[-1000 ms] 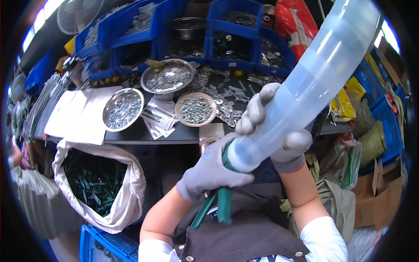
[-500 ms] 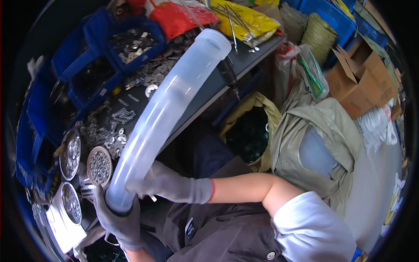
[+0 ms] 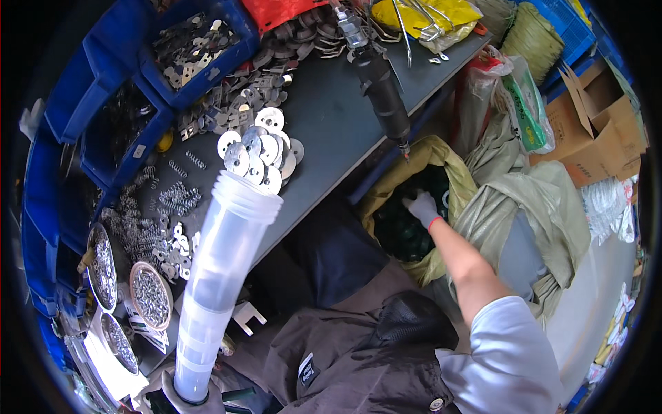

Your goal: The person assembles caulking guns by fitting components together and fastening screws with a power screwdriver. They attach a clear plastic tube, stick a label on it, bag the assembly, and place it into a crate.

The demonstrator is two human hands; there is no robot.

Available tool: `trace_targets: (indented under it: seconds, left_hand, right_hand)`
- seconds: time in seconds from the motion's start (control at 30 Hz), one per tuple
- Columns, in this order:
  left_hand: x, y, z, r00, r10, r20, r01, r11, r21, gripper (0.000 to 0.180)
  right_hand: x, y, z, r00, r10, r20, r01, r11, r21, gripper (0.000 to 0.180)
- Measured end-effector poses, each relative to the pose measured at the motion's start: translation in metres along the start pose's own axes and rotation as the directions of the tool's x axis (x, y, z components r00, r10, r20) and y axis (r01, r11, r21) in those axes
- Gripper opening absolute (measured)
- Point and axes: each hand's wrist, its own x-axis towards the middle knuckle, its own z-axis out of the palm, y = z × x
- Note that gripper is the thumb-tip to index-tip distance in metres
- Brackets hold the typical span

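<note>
A long, translucent plastic tube [image 3: 217, 276] with a ridged upper rim leans over the table's edge. My gloved left hand [image 3: 196, 403] is closed around its lower end at the bottom of the picture. My right hand [image 3: 422, 209], also gloved, is down inside a yellow sack [image 3: 460, 165] beside the table. It is over dark green pieces [image 3: 400, 238], its visible fingers apart and nothing seen in them; the fingertips are partly lost in shadow. Beyond the tube's rim, a heap of round metal discs with holes [image 3: 265, 152] lies on the table.
A black power screwdriver [image 3: 383, 96] hangs over the table's edge. Springs [image 3: 181, 199], small flat metal parts [image 3: 241, 96] and bowls of small metal pieces [image 3: 151, 295] cover the left side. Blue bins [image 3: 200, 55] stand behind. To the right are a grey-green sack [image 3: 510, 179] and a cardboard box [image 3: 586, 131].
My right hand has left the tube and gone right, into the yellow sack. With my left hand on it, the tube has come lower and more upright, uncovering the discs and the screwdriver.
</note>
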Motion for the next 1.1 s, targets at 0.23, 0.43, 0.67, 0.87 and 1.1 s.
trace_targets:
  seconds: [0.23,0.43,0.67,0.87,1.1]
  left_hand:
    - [-0.002,-0.021,-0.004,0.99,0.113,0.087,-0.125,0.981,0.148,0.077]
    - [-0.011,-0.039,-0.004,0.973,0.181,0.143,-0.198,0.974,0.114,0.078]
    - [-0.02,-0.055,-0.001,0.951,0.107,0.291,-0.04,0.973,-0.226,0.066]
    - [-0.039,-0.089,-0.034,0.673,0.009,0.74,0.5,0.731,-0.464,0.083]
    - [-0.058,-0.074,-0.049,0.98,0.054,0.19,0.013,0.941,-0.338,0.077]
  right_hand:
    - [-0.025,-0.003,-0.004,0.958,-0.154,0.24,0.128,0.984,0.122,0.058]
    - [-0.097,-0.03,-0.116,0.956,-0.135,0.259,-0.215,0.274,0.937,0.061]
    - [-0.227,-0.17,-0.254,0.537,-0.843,-0.027,0.156,0.068,0.985,0.069]
    - [-0.306,-0.23,-0.32,-0.335,-0.853,-0.399,0.803,-0.48,0.354,0.071]
    - [-0.315,-0.234,-0.281,0.096,-0.882,-0.461,0.841,-0.176,0.512,0.02]
